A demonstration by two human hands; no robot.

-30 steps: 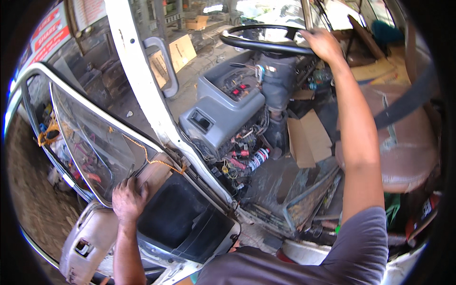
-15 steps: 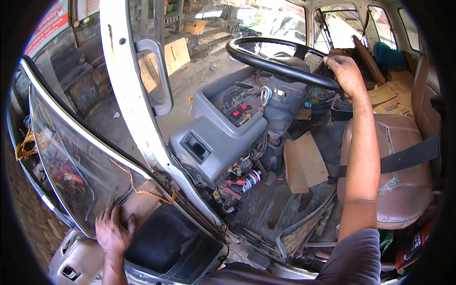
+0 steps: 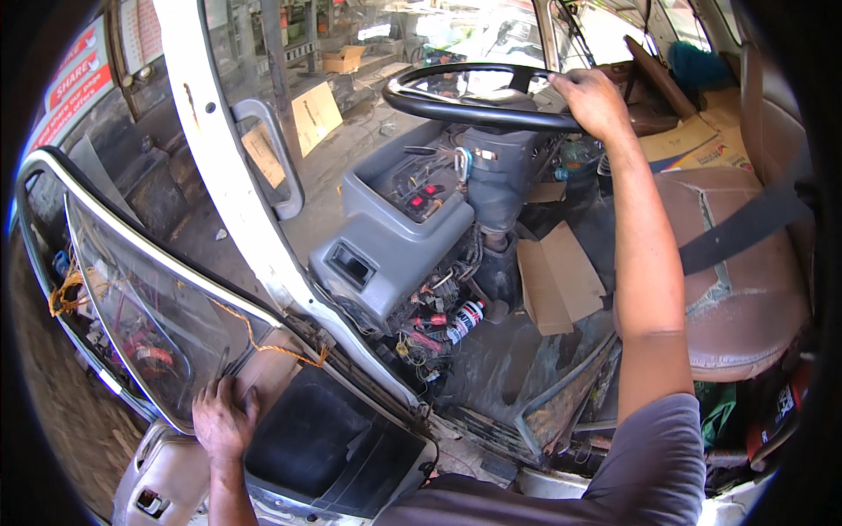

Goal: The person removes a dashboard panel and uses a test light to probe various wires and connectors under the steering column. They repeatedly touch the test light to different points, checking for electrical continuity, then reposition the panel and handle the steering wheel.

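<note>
My right hand [image 3: 589,103] is wrapped round the far right part of the black steering wheel [image 3: 491,113], with that arm stretched across the brown driver's seat [image 3: 737,307]. At the lower left, my left hand [image 3: 223,416] lies on the ledge of the open door [image 3: 338,443], fingers flat beside the window glass and thumb apart. Close to it, an orange twisted cord [image 3: 254,344] runs over the ledge. Under the wheel stand the grey steering column cover [image 3: 496,180] and a grey dashboard shell [image 3: 373,250] with loose wiring below.
A folded cardboard piece [image 3: 560,280] and a spray can [image 3: 466,321] lie on the cab floor. The white door pillar [image 3: 237,175] with its grab handle [image 3: 285,158] rises between the door and dashboard. A black seat belt [image 3: 745,232] crosses the seat.
The whole view has shifted and tilted slightly, so the wheel and seat sit further left and higher. Both hands keep their places on the wheel and door.
</note>
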